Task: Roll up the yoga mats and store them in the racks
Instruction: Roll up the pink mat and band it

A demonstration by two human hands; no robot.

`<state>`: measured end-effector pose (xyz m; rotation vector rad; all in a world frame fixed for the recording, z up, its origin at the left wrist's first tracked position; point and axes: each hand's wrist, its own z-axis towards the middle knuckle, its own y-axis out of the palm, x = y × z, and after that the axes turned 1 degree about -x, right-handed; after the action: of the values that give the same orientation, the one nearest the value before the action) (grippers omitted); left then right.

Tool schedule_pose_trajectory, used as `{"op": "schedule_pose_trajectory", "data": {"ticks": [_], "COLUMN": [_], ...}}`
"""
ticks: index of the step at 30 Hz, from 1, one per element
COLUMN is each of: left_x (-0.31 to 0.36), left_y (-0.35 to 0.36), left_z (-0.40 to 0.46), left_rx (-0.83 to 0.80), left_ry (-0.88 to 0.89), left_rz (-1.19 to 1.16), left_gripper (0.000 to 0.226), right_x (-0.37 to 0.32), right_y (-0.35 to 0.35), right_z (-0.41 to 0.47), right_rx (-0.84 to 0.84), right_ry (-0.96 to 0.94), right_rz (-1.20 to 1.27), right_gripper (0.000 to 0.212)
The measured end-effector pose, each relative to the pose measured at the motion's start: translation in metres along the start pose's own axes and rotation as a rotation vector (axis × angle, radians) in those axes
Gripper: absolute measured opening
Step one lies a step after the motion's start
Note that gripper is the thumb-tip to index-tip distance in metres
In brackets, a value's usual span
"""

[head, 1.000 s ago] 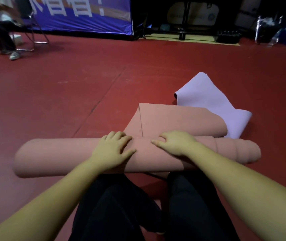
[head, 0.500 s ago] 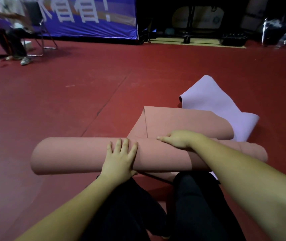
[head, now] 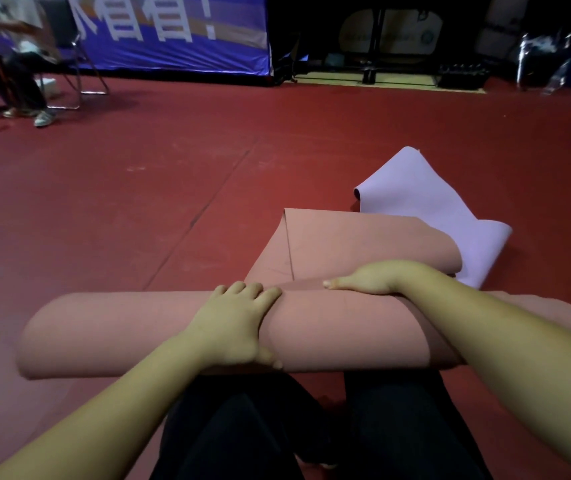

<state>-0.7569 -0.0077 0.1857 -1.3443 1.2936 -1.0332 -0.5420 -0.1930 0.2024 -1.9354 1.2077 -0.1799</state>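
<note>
Pink mat [head: 159, 332] lies on floor [head: 138, 202] across knees, approx. 3/4 rolled. Left hand [head: 234, 322] wraps over roll, fingers curled on it; right hand [head: 369, 280] likewise grips far side, prob. keeping roll tight. Lilac mat [head: 450, 223] waits behind.

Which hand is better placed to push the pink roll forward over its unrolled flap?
Probably the left hand: it grips the pink roll mid-length. The right hand sits at the flap's seam.
</note>
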Motion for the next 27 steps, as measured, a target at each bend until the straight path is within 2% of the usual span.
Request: {"op": "schedule_pose_trajectory", "data": {"ticks": [2,4,6,10,13,15,16,18,20,21,22,23,25,27], "left_x": [-0.006,-0.013,-0.021,-0.04,-0.047,-0.047,-0.045,-0.036,-0.02,-0.01,0.002,0.014,0.035,0.044], "left_y": [-0.003,-0.006,-0.01,-0.014,-0.013,-0.009,-0.006,0.011,0.036,0.049,0.056,0.064,0.067,0.081], "left_z": [0.01,0.023,0.037,0.065,0.077,0.079,0.076,0.065,0.043,0.03,0.018,0.008,0.0,0.006], "left_rx": [-0.072,-0.153,-0.237,-0.394,-0.436,-0.32,-0.203,0.146,0.562,0.713,0.78,0.761,0.558,0.276], "left_ry": [-0.002,-0.008,-0.025,-0.064,-0.091,-0.11,-0.13,-0.202,-0.234,-0.252,-0.275,-0.322,-0.515,-0.834], "left_rz": [-0.057,-0.126,-0.23,-0.525,-0.608,-0.576,-0.517,-0.404,-0.483,-0.592,-0.747,-0.954,-1.469,-2.012], "left_gripper": [0.119,0.119,0.118,0.108,0.105,0.101,0.1,0.091,0.06,0.042,0.029,0.022,0.021,0.024], "right_x": [-0.006,-0.011,-0.019,-0.033,-0.038,-0.038,-0.037,-0.034,-0.03,-0.03,-0.028,-0.03,-0.033,-0.038], "right_y": [0.001,0.002,0.007,0.028,0.045,0.05,0.049,0.04,0.029,0.025,0.02,0.018,0.011,0.007], "right_z": [0.004,0.009,0.007,-0.003,-0.006,-0.002,0.0,0.01,0.023,0.031,0.038,0.046,0.055,0.061], "right_rx": [0.081,0.242,0.383,0.454,0.488,0.524,0.522,0.477,0.391,0.343,0.301,0.26,0.198,0.153], "right_ry": [-0.041,-0.101,-0.123,-0.102,-0.063,-0.027,-0.005,0.031,0.058,0.061,0.062,0.062,0.061,0.057], "right_rz": [-0.068,-0.162,-0.198,-0.226,-0.231,-0.244,-0.234,-0.193,-0.164,-0.168,-0.168,-0.165,-0.135,-0.098], "right_gripper": [0.062,0.04,0.033,0.056,0.068,0.069,0.069,0.073,0.078,0.081,0.083,0.084,0.083,0.079]}}
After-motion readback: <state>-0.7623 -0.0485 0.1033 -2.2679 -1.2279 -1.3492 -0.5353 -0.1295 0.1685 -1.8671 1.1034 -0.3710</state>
